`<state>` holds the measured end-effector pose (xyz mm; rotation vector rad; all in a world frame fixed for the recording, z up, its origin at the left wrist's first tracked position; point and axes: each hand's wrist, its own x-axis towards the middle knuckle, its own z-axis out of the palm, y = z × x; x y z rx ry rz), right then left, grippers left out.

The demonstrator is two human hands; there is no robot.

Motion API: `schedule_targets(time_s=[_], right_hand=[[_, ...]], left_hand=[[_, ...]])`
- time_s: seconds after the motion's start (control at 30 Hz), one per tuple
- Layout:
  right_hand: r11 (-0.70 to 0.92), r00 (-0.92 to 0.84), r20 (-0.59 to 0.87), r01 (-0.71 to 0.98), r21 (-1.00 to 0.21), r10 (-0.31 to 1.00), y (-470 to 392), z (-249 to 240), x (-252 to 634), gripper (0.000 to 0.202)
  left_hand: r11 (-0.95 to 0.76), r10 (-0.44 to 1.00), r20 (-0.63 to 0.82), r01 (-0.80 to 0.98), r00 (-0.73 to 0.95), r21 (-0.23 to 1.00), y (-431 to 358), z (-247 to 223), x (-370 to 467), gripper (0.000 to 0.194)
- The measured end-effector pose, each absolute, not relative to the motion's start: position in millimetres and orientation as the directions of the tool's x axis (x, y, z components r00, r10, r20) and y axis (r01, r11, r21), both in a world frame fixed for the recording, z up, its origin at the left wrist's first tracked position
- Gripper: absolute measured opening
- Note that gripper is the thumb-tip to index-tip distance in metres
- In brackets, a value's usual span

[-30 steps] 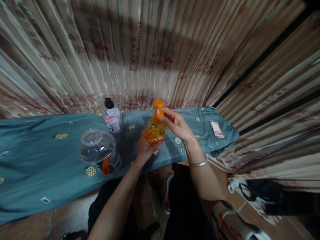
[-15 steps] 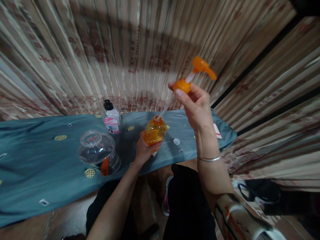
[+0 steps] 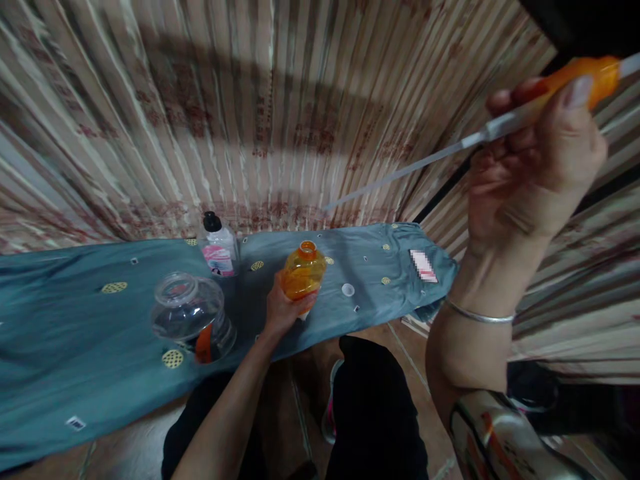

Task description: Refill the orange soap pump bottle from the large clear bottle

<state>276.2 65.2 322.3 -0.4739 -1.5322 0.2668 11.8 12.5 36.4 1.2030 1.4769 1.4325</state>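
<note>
Gripped in right hand (image 3: 547, 170), upper right of frame: orange pump head (image 3: 604, 75), long axis oblique, dip tube (image 3: 410, 167) pointing down-left toward frame centre. Clasped in left hand (image 3: 284, 305), just below centre: uncapped amber bottle (image 3: 303, 270), long axis near upright, mouth upward. Left of frame: clear wide-mouthed jar (image 3: 173, 321); black-capped bottle (image 3: 219, 252) above right; teal cloth (image 3: 125, 353) beneath.

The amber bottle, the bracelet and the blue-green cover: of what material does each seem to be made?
Amber bottle: probably plastic, glossy and translucent; light passes through its walls, though glass is possible.
Bracelet: likely metal, smooth and silvery, with a bright sheen.
Blue-green cover: fabric, smooth-looking, since it creases and hangs over the edge; the fibre cannot be told.
</note>
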Motion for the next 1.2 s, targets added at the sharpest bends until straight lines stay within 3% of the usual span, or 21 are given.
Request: schedule_targets(time_s=[0.1,0.23,0.3,0.33,0.4,0.57,0.73,0.9,1.07,1.1,1.13,1.17,1.2], right_hand=[[0.892,0.121,0.906,0.166,-0.421,0.406,99,306,299,0.041],[0.744,0.132,0.836,0.399,-0.537,0.533,156,226,287,0.054],[0.601,0.028,0.763,0.598,-0.531,0.646,177,176,270,0.053],[0.496,-0.037,0.686,0.719,-0.486,0.727,184,153,261,0.051],[0.349,-0.227,0.423,0.907,-0.236,0.877,191,114,246,0.052],[0.378,-0.360,0.148,0.917,-0.127,0.921,190,63,234,0.033],[0.350,-0.351,0.016,0.928,-0.125,0.936,188,45,245,0.030],[0.298,-0.295,0.053,0.915,-0.274,0.954,175,48,257,0.049],[0.289,-0.262,0.126,0.811,-0.508,0.957,131,48,249,0.058],[0.307,-0.284,0.136,0.743,-0.595,0.949,118,47,243,0.063],[0.311,-0.328,0.153,0.508,-0.803,0.932,105,47,235,0.071],[0.289,-0.379,0.175,0.268,-0.919,0.909,93,47,227,0.082],[0.262,-0.426,0.197,0.099,-0.960,0.883,82,47,217,0.093]], left_hand=[[-0.052,0.950,0.089,0.129,-0.299,0.990,12,36,11,0.077],[-0.052,0.952,0.086,0.123,-0.292,0.991,11,35,10,0.079],[-0.057,0.953,0.090,0.120,-0.288,0.991,11,35,10,0.078],[-0.059,0.954,0.091,0.119,-0.287,0.991,11,35,10,0.077],[-0.063,0.954,0.095,0.119,-0.284,0.991,10,35,10,0.075],[-0.080,0.956,0.109,0.116,-0.271,0.990,7,35,10,0.075],[-0.085,0.958,0.111,0.109,-0.263,0.990,6,34,10,0.074],[-0.086,0.957,0.106,0.086,-0.268,0.993,8,32,10,0.077],[-0.103,0.952,0.115,0.056,-0.285,0.993,10,27,12,0.083],[-0.108,0.950,0.118,0.051,-0.290,0.993,10,26,12,0.085],[-0.114,0.948,0.123,0.047,-0.292,0.992,10,24,12,0.087],[-0.121,0.948,0.129,0.045,-0.291,0.992,10,23,11,0.088],[-0.131,0.948,0.138,0.043,-0.287,0.990,10,21,11,0.090]])
